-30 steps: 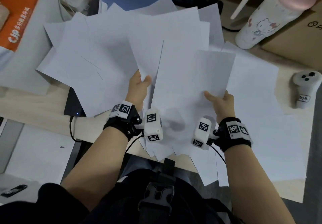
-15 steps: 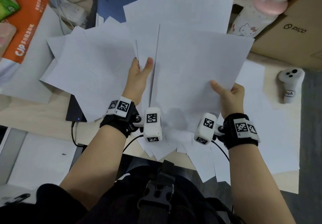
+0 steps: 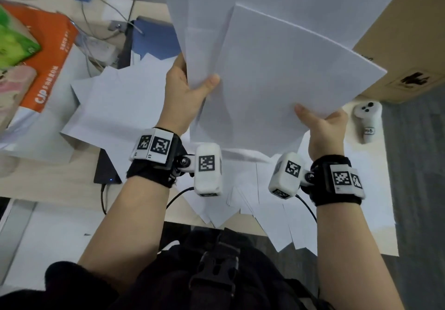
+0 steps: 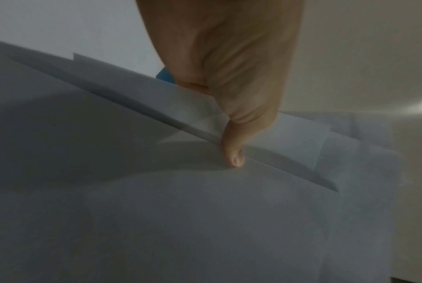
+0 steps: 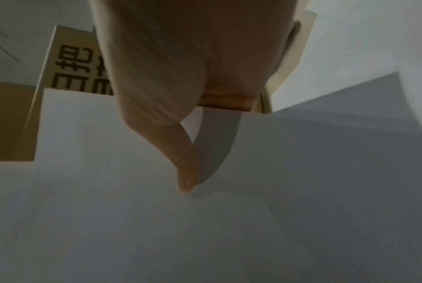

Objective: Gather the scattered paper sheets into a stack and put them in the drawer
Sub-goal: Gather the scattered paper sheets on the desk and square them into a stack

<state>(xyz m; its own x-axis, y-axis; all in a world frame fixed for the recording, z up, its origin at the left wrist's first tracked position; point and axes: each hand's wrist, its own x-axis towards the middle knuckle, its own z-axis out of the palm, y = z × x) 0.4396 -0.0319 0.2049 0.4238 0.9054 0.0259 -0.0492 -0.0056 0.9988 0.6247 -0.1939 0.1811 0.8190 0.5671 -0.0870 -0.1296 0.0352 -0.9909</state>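
A loose bundle of white paper sheets [image 3: 277,68] is raised off the desk and fills the upper middle of the head view. My left hand [image 3: 192,85] pinches its left side, thumb [image 4: 231,153] on top of the sheets [image 4: 205,220]. My right hand [image 3: 320,121] pinches the lower right edge, thumb [image 5: 188,172] pressed on the top sheet [image 5: 229,229]. The fingers of both hands are hidden under the paper. More sheets [image 3: 115,107] lie scattered on the desk at left, and others [image 3: 265,201] overhang the near edge. No drawer is in view.
A cardboard box [image 3: 409,52] stands at the back right, with a white controller [image 3: 367,119] in front of it. An orange paper pack [image 3: 48,68] and a green packet [image 3: 14,44] lie at left. Cables [image 3: 101,23] and a dark flat device [image 3: 106,172] are on the desk.
Both hands have lifted the bundle up and away from the desk. The sheets now cover the pink bottle and most of the back of the desk.
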